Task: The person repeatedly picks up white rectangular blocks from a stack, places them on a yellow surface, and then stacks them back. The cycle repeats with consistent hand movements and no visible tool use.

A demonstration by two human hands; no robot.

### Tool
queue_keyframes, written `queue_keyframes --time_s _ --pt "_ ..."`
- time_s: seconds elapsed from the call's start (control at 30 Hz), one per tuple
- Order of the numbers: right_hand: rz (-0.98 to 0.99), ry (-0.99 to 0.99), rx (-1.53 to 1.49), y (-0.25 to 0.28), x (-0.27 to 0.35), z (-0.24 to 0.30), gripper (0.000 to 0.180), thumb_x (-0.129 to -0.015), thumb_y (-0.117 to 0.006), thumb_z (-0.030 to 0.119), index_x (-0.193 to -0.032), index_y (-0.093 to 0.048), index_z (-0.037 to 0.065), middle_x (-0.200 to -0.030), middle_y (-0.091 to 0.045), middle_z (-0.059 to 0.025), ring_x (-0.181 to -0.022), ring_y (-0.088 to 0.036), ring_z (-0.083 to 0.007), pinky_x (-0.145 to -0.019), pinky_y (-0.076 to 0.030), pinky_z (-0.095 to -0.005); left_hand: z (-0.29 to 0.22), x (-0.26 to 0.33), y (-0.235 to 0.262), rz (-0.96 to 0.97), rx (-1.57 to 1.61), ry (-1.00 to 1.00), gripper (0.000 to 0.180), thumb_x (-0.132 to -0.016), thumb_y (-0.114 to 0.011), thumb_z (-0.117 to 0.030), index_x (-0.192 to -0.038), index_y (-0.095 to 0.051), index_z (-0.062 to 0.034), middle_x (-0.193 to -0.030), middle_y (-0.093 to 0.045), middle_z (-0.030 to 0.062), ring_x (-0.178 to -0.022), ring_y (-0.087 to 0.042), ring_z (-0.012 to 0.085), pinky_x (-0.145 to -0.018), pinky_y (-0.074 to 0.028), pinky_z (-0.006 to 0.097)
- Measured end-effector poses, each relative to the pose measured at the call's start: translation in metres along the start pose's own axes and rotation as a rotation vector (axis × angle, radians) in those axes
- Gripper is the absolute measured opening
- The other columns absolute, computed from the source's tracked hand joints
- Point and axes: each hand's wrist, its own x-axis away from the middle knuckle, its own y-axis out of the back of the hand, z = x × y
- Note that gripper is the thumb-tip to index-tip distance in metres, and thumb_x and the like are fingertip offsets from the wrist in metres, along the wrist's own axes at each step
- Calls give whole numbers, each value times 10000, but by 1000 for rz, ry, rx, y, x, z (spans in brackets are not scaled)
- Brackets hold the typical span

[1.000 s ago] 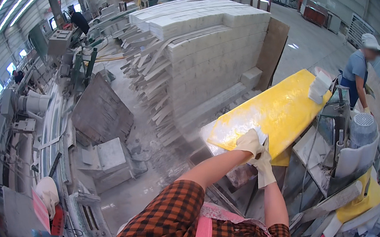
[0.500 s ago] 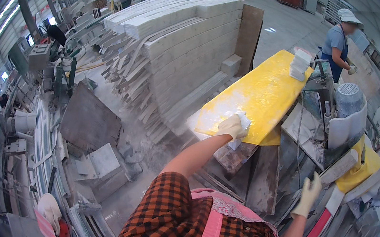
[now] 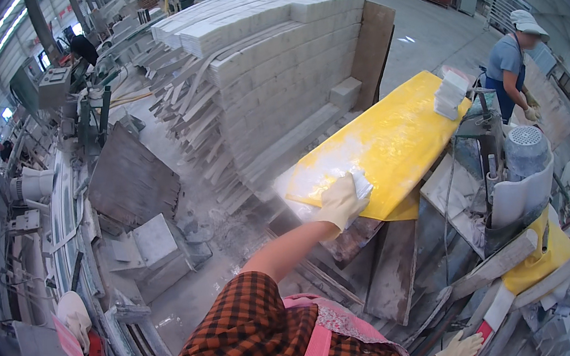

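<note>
Head view: left hand (image 3: 341, 201) has fingers curled onto the white piece (image 3: 363, 186), which shows just right of the fingertips, on the yellow sheet (image 3: 397, 131). Right hand (image 3: 459, 350), fingers spread, touches the red strip (image 3: 486, 329).

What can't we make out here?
All head view:
- White piece, near side: covered by the left hand.
- Right hand, palm: turned away, hidden by the hand's back.
- White slab stack, far side: hidden by its near face.
</note>
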Motion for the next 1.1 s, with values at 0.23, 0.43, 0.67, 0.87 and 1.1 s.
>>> queue_keyframes --time_s 0.23,0.43,0.67,0.87,1.1 --pt "-80 -29 -15 8 7 5 620 -1046 -458 385 -1512 -403 -21 -1527 -458 -207 -1387 -450 -379 -1163 -356 -462 1 -1 -4 25 96 41 595 -797 -743 -384 -1201 -602 29 -1131 -666 273 -1068 -655 432 -918 -523 481" --pt "-279 -53 91 1 14 12 597 -1032 -449 421 -1435 -471 -19 -1429 -519 -198 -1306 -506 -366 -1109 -389 -465 6 -2 -11 2 92 13 602 -786 -753 -334 -1217 -570 44 -1119 -667 273 -1052 -663 427 -901 -530 482" --pt "-440 -88 176 5 16 16 592 -1016 -438 463 -1345 -551 -16 -1315 -590 -187 -1210 -570 -350 -1047 -428 -468 8 -3 -16 -1 79 3 656 -761 -795 -319 -1257 -545 32 -1120 -676 248 -1039 -686 393 -873 -555 456" --pt "-552 -106 243 10 21 22 609 -1002 -428 499 -1268 -620 -14 -1217 -651 -179 -1129 -625 -337 -994 -461 -472 8 -4 -19 -24 105 13 662 -757 -800 -313 -1258 -547 37 -1119 -681 247 -1051 -683 394 -878 -556 455" --pt "-490 -118 199 -3 22 19 627 -995 -426 516 -1243 -640 -19 -1187 -668 -183 -1108 -639 -338 -981 -466 -478 10 -7 -20 -18 84 0 665 -750 -791 -307 -1262 -539 34 -1122 -682 247 -1045 -685 397 -877 -556 462"
